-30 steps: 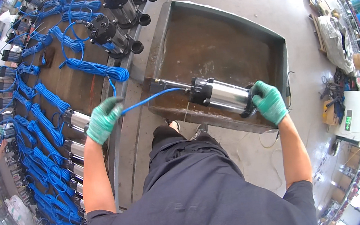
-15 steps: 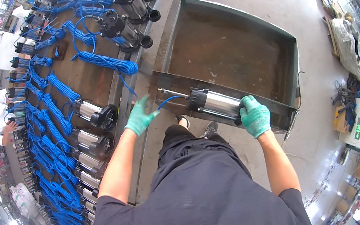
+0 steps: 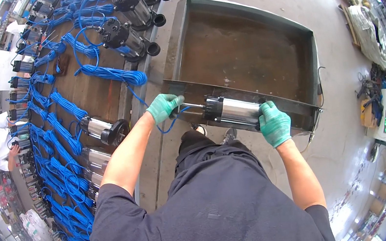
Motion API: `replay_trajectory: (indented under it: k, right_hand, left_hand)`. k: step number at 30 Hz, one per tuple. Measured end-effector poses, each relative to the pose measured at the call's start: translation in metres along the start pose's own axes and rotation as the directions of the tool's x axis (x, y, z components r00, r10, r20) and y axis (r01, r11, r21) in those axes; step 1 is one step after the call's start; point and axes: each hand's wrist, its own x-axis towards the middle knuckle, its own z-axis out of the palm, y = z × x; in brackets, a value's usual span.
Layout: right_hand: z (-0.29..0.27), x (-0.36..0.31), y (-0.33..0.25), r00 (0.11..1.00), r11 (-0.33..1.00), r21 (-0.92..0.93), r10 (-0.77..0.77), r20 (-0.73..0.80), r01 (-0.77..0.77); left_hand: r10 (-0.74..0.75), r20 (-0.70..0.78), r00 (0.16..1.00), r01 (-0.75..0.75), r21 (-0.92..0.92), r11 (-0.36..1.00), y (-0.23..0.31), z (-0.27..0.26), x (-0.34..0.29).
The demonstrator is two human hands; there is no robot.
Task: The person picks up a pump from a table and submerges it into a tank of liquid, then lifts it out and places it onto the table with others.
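A cylindrical pump motor [image 3: 238, 110] with a bright metal body and black ends lies sideways on the near ledge of a metal tank. My right hand [image 3: 275, 124], in a green glove, is closed round its right end. From its left end a thin metal rod [image 3: 194, 105] sticks out, and my gloved left hand [image 3: 165, 107] is closed on the rod's outer tip; the fingers hide the tip. A blue cable [image 3: 166, 130] hangs in a loop below my left hand and runs up to a tied blue coil [image 3: 117, 75] on the table.
The rectangular tank [image 3: 316, 64] holds shallow brownish water. To the left, a wooden-topped table [image 3: 96, 102] carries rows of similar motors [image 3: 125, 39] and many blue cable coils. A person in a white top [image 3: 1, 140] works beyond it. A hose [image 3: 310, 139] hangs at the tank's right corner.
My left hand has moved right, from open beside the cable to closed on the rod's tip. The cable now sags in a loop. My right hand stays on the motor's end.
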Motion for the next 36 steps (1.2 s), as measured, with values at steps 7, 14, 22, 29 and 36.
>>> replay_trajectory:
  k: [7, 14, 22, 29, 36]
  right_hand:
    - [0.004, -0.003, 0.004, 1.0, 1.0, 0.019, 0.005, -0.014, -0.005]
    - [0.004, -0.002, 0.005, 1.0, 1.0, 0.019, -0.004, -0.021, 0.004]
    - [0.007, -0.003, 0.008, 1.0, 1.0, 0.028, -0.005, -0.022, 0.006]
    - [0.002, 0.0, 0.002, 0.999, 0.999, 0.038, 0.003, -0.045, -0.001]
    - [0.004, -0.002, 0.003, 0.999, 0.999, 0.04, 0.007, -0.04, -0.006]
  left_hand:
    - [0.142, -0.163, 0.976, -0.154, -0.062, 0.986, -0.025, 0.023, -0.002]
    - [0.732, -0.004, 0.682, -0.607, 0.554, 0.569, -0.021, 0.006, -0.001]
    - [-0.263, 0.001, 0.965, 0.26, -0.138, 0.956, -0.003, 0.015, 0.015]
    - [0.642, 0.168, 0.748, -0.559, 0.681, 0.472, -0.015, -0.006, -0.007]
    - [-0.298, 0.088, 0.95, 0.311, -0.21, 0.927, 0.005, 0.005, 0.02]
